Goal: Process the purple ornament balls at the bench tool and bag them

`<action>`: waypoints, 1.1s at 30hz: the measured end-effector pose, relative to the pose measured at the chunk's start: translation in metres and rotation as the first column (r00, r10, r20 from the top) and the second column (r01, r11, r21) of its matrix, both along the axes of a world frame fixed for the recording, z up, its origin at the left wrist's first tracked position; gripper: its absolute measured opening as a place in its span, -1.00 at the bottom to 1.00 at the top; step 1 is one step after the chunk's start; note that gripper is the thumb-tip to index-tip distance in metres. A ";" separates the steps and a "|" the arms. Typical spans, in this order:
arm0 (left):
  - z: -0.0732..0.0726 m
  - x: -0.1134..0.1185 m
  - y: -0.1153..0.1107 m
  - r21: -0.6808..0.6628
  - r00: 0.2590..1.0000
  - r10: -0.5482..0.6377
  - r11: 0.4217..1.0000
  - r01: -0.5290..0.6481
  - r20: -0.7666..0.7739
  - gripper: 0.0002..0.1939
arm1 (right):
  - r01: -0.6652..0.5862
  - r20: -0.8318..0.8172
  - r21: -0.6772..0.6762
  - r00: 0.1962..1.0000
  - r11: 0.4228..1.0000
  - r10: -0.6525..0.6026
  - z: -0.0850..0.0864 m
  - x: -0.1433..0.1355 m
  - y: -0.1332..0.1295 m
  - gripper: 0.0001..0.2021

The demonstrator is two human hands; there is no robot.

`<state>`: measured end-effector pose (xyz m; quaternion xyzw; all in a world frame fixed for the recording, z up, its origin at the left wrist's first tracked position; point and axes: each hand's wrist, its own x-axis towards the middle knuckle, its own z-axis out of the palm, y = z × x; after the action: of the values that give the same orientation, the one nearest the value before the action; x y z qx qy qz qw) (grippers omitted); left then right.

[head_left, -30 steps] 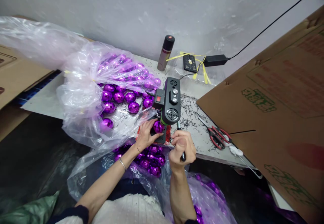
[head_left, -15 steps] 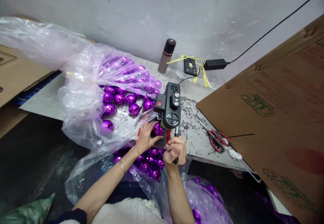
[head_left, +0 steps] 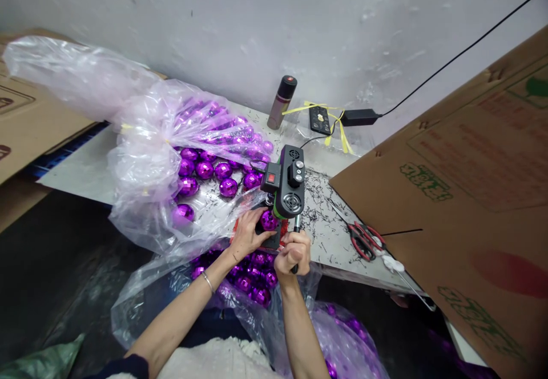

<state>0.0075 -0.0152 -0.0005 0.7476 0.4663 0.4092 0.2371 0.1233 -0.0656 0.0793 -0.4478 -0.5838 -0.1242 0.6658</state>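
Observation:
A small black bench drill press [head_left: 293, 182] with a red switch and round knobs stands on the table. My left hand [head_left: 248, 232] pinches a shiny purple faceted ball [head_left: 269, 219] between thumb and fingers on the machine's dark base, below the chuck. My right hand [head_left: 294, 252] is closed around the black-gripped lever handle [head_left: 296, 225] at the machine's right side. Directly in front of me, more purple balls [head_left: 252, 279] lie in a clear plastic bag at the table edge. The contact between tool tip and ball is hidden by the machine head.
Left of the machine, a tied clear bag [head_left: 145, 156] holds several purple balls. A dark-capped bottle [head_left: 282, 102] and a power adapter [head_left: 359, 117] sit near the wall. Red-handled scissors [head_left: 363, 239] lie beside a large cardboard box [head_left: 462, 208]. Dark shavings [head_left: 321, 213] litter the tabletop.
The view has shifted slightly. My left hand still holds the ball in the same place, and my right hand stays on the lever with hardly any movement.

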 end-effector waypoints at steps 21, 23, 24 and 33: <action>0.003 -0.045 -0.039 0.097 0.989 -0.150 0.984 0.150 0.002 -0.07 | -0.082 -0.095 -0.154 0.993 0.985 0.068 0.066 0.003 -0.008 -0.61; 0.016 -0.063 -0.033 0.096 0.999 -0.043 0.994 0.045 -0.024 -0.15 | -0.081 -0.076 -0.140 0.995 0.987 0.071 0.057 0.001 -0.009 -0.60; 0.025 -0.071 -0.023 0.085 0.998 0.052 0.995 -0.048 -0.037 -0.28 | -0.078 -0.073 -0.137 0.995 0.988 0.069 0.053 0.001 -0.009 -0.60; 0.066 -0.081 0.090 -0.281 0.894 0.345 0.862 -0.423 -0.287 -0.42 | -0.063 -0.034 -0.148 0.998 0.987 0.058 0.051 0.000 -0.011 -0.60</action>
<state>-0.0739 0.0744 0.0652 0.6292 0.6932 0.2747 0.2194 0.1237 -0.0763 0.1307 -0.4802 -0.5950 -0.0534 0.6423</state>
